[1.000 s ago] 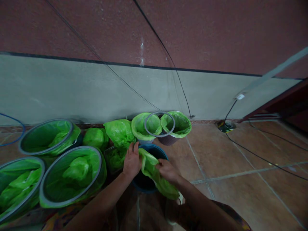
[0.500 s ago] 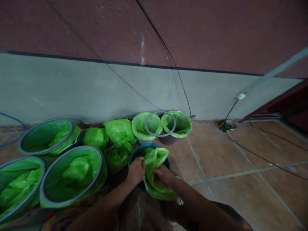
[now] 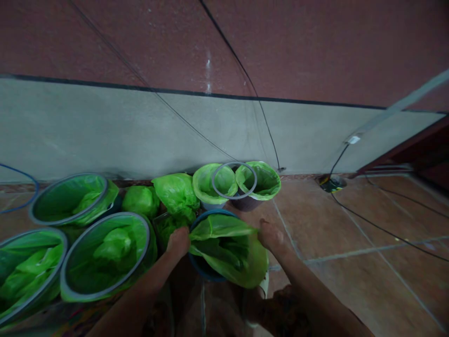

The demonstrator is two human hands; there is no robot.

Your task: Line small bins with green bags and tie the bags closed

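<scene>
Our left hand and right hand fingers grip the green bag wide over the blue bucket; stretch harder and we probably rip it.

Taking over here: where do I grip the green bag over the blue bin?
Pinch the bag by its mouth edge at both sides, where the left hand and right hand hold it, coming from the near side. The mouth is stretched wide, so the edge looks taut.
</scene>
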